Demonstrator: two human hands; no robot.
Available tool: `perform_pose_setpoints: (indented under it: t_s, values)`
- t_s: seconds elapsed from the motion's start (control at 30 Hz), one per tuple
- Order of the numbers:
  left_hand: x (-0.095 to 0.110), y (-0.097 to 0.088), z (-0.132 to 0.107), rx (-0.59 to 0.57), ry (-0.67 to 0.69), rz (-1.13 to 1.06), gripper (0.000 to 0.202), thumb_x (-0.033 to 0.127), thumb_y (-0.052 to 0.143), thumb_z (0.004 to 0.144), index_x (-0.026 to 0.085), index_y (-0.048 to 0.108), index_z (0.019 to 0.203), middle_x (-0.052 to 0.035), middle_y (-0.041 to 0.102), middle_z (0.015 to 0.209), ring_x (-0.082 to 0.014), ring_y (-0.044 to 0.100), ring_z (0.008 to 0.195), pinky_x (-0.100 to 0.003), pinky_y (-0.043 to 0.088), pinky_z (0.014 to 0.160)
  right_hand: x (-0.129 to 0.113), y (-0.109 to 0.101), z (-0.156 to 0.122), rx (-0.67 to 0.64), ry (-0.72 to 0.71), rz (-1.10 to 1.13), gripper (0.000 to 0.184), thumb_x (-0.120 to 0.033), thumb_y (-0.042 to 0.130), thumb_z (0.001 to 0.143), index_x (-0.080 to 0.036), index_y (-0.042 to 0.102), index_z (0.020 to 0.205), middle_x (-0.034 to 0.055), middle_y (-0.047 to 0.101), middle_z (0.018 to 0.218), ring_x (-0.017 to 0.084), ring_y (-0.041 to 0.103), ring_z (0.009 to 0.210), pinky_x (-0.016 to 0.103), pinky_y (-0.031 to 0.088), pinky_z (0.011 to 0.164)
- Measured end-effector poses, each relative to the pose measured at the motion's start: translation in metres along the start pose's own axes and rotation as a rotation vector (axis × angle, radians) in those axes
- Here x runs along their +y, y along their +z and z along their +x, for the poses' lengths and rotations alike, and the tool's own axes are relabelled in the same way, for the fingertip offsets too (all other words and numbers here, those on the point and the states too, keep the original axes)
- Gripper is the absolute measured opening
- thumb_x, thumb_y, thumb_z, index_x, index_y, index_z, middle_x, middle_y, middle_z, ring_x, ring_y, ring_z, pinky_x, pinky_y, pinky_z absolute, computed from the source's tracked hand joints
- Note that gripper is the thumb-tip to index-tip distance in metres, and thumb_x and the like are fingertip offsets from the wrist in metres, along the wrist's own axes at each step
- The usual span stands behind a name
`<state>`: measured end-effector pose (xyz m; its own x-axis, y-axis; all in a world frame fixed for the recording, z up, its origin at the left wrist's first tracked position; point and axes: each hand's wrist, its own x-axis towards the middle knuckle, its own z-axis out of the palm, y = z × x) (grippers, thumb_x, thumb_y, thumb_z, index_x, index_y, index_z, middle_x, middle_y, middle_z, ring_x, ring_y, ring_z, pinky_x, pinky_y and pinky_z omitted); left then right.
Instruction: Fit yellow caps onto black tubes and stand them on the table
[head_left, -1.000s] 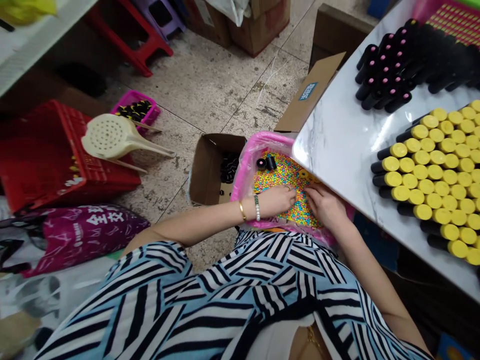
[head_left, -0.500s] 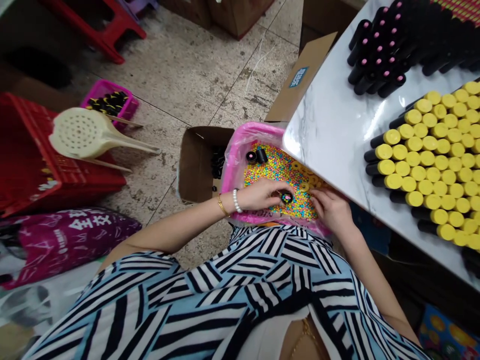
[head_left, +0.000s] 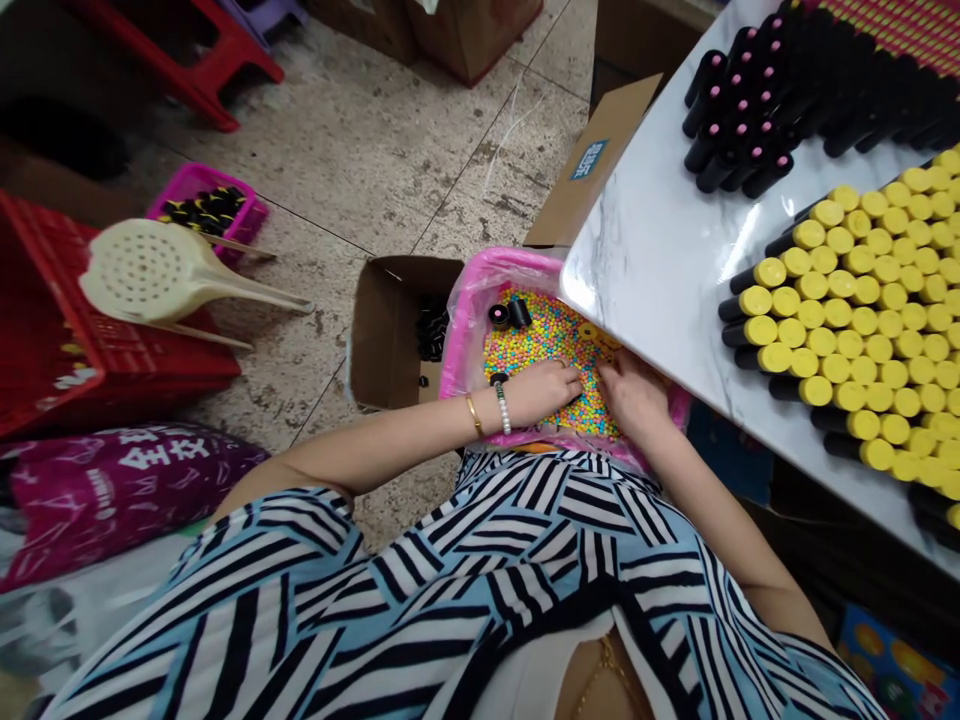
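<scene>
My left hand rests in a pink plastic-lined tray filled with small multicoloured beads, its fingertips among them. My right hand lies in the beads at the tray's near right, with some yellow rings just beyond it. Neither hand shows clearly what is under its fingers. Two black cylindrical caps sit on the beads at the far side, and a third black cap lies just past my left wrist. Rows of yellow-topped black tubes stand on a white marble table to the right.
Black tubes with pink tips lie at the table's far end. Left of the tray are an open cardboard box holding black parts, a red crate, a cream perforated scoop, a small magenta basket and a magenta bag.
The black cap with beads in it, seen earlier at my left fingertips, is now out of sight. My hands sit closer together, and the view has shifted slightly.
</scene>
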<state>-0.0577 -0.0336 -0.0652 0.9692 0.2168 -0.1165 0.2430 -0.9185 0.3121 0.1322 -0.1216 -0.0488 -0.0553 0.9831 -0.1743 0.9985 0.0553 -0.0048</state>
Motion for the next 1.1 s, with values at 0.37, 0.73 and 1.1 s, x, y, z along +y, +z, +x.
perform_pose_setpoints:
  t_s: [0.37, 0.73, 1.1]
  values:
    - [-0.019, -0.016, -0.016, 0.053, -0.088, -0.918, 0.039, 0.022, 0.07, 0.09, 0.022, 0.066, 0.128, -0.0034, 0.075, 0.111, -0.0151, 0.069, 0.094, -0.025, 0.05, 0.087, 0.021, -0.013, -0.041, 0.114, 0.025, 1.046, 0.034, -0.034, 0.068, 0.09, -0.025, 0.061, 0.122, 0.007, 0.071, 0.12, 0.024, 0.068, 0.109, 0.039, 0.051, 0.1]
    - [-0.003, -0.058, -0.016, 0.382, 0.035, -0.866, 0.031, 0.024, 0.068, 0.09, 0.021, 0.068, 0.121, -0.0065, 0.076, 0.107, -0.0181, 0.069, 0.097, -0.033, 0.053, 0.09, 0.01, -0.011, -0.054, -0.088, 0.324, 1.548, 0.032, -0.047, 0.055, 0.1, -0.023, 0.062, 0.12, -0.0003, 0.07, 0.079, 0.012, 0.057, 0.052, 0.027, 0.05, 0.056]
    - [-0.04, -0.108, 0.062, 0.714, -0.081, -0.41, 0.026, 0.021, 0.076, 0.083, 0.015, 0.072, 0.108, -0.006, 0.075, 0.092, -0.0196, 0.063, 0.085, -0.033, 0.049, 0.08, 0.01, -0.092, -0.036, 0.209, 0.156, 1.407, 0.031, -0.036, 0.066, 0.095, -0.03, 0.071, 0.125, 0.0028, 0.062, 0.096, 0.011, 0.062, 0.068, 0.025, 0.051, 0.058]
